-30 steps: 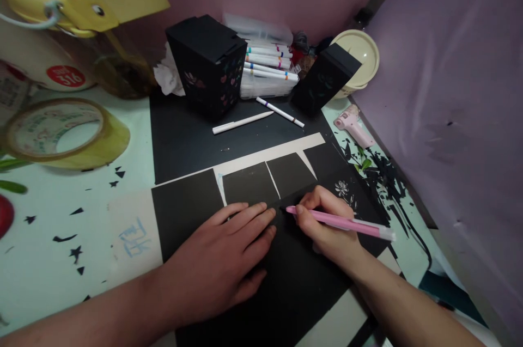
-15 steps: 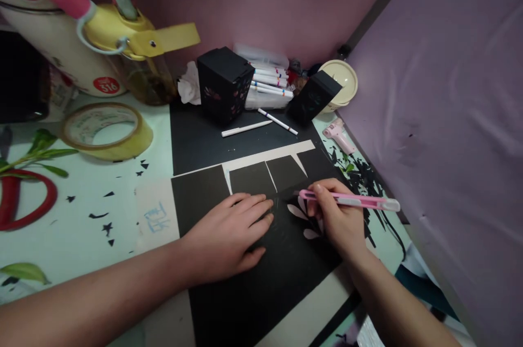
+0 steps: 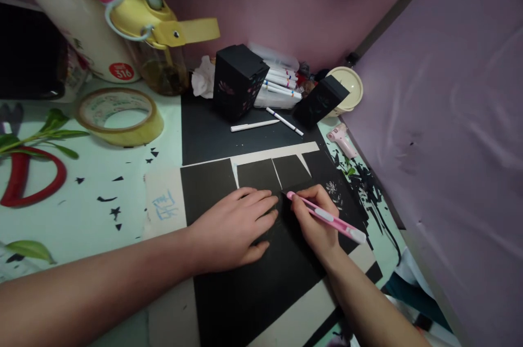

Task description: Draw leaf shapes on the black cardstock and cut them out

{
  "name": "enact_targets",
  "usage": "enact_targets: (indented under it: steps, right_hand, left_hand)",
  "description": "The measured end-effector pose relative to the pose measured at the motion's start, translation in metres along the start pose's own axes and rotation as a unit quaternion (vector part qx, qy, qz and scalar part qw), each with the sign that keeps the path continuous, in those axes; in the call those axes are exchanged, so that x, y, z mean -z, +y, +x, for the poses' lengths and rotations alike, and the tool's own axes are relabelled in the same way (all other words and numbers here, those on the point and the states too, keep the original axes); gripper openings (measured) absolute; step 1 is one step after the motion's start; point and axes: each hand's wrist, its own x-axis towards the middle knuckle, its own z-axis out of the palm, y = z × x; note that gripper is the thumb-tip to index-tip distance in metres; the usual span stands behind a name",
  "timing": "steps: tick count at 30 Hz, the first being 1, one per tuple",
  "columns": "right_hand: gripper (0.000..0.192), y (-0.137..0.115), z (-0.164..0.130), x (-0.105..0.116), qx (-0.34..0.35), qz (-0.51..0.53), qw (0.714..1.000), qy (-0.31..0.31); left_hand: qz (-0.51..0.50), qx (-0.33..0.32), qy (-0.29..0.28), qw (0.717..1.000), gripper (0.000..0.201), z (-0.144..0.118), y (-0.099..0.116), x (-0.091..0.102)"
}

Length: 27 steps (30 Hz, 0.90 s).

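Note:
My left hand (image 3: 241,227) lies flat on a sheet of black paper (image 3: 241,309), fingers stretched toward the right. In my right hand (image 3: 318,221) is a pink craft knife (image 3: 330,219), gripped like a pen. Its tip is close to the paper, just right of my left fingertips; I cannot tell whether it touches. Pale cut lines and gaps run across the sheet's far part, and a pale flower pattern (image 3: 334,190) shows beyond my right hand. A pale board (image 3: 167,211) with blue handwriting lies beneath the paper.
A tape roll (image 3: 151,132), red-handled scissors (image 3: 57,172) and leaves lie at the left. Behind the paper stand a black box (image 3: 232,85), markers (image 3: 281,85) and a yellow-lidded bottle (image 3: 163,64). Black scraps (image 3: 368,186) are heaped at the right, near a purple wall covering (image 3: 461,134).
My right hand has moved left with the craft knife, bringing its tip nearer my left fingers and uncovering more of the flower pattern. My left hand stays on the paper. The view has shifted slightly.

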Motion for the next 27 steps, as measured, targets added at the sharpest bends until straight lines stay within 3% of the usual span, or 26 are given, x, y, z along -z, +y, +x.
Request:
enact_targets:
  steps: [19,27]
  right_hand:
    - [0.018,-0.002,0.0,0.001,0.044,-0.051,0.998,-0.02]
    - [0.009,-0.006,-0.005,-0.001,0.117,-0.09,0.987,-0.06]
  left_hand:
    - [-0.006,0.0,0.007,1.0,0.043,0.0,-0.001,-0.001]
    - [-0.003,0.005,0.004,1.0,0.044,0.002,0.001,-0.001]
